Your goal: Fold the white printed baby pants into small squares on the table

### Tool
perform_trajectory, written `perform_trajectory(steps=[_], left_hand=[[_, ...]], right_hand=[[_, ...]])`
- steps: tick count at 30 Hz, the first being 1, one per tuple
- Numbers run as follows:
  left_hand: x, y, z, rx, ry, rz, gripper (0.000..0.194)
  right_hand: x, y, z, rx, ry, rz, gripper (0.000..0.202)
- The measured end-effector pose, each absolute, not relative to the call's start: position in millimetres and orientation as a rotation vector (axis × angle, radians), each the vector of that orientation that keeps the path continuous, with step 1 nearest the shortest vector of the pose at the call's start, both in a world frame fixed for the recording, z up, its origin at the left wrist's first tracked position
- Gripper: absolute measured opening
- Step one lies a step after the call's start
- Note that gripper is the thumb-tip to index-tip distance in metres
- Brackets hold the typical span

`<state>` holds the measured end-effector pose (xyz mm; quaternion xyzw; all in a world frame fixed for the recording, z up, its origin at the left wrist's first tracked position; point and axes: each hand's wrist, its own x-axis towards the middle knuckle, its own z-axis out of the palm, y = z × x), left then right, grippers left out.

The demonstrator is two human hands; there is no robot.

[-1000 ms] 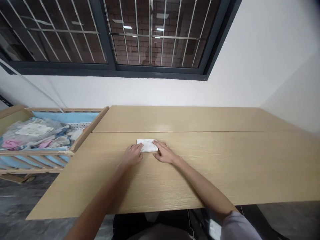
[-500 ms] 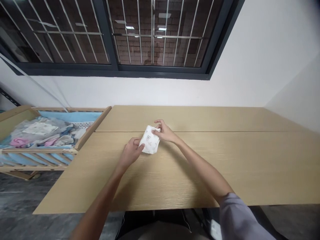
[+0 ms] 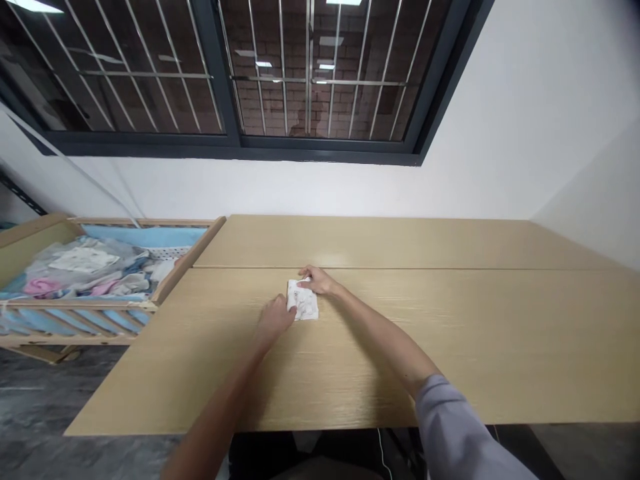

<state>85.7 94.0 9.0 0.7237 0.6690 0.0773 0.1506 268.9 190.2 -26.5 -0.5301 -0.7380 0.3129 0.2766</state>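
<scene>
Two edges of the white cloth (image 3: 304, 305) are pinched, left hand (image 3: 278, 315) at left, right hand (image 3: 318, 281) at top. It lies on the counter (image 3: 450, 333), well behind the front edge, wood stretching far rightward.

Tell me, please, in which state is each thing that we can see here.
Cloth: folded, lying on the table.
Left hand: thumb on the cloth's lower left; grip unclear.
Right hand: touching the cloth's upper edge; grip unclear.
Table: flat, a seam running across it.
Cot: holding heaped clothes.
Window: appears shut.
</scene>
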Motion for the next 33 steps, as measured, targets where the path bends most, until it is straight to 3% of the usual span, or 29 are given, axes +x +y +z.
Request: perform_trajectory(steps=[4, 8, 13, 20, 33], left_hand=[[93.1, 74.1, 17.9, 2.164, 1.976, 0.244, 0.03], [105.7, 35.4, 11.6, 2.384, 1.877, 0.393, 0.046], [117.9, -0.1, -21.8, 2.499, 1.727, 0.414, 0.065], [122.9, -4.8, -39.8, 2.54, 1.757, 0.289, 0.067], [126.2, -7.9, -37.6, 2.623, 1.815, 0.204, 0.075]], right_hand=[[271.1, 187.6, -16.2, -1.396, -2.059, 0.803, 0.05], [269.1, 162.3, 11.3, -1.208, -2.346, 0.555, 0.066], [258.5, 112.4, 33.8, -0.769, -2.744, 0.457, 0.062], [257.5, 102.9, 2.8, -0.6, -2.846, 0.562, 0.059], [279.7, 190.1, -17.5, -0.712, -2.911, 0.429, 0.064]])
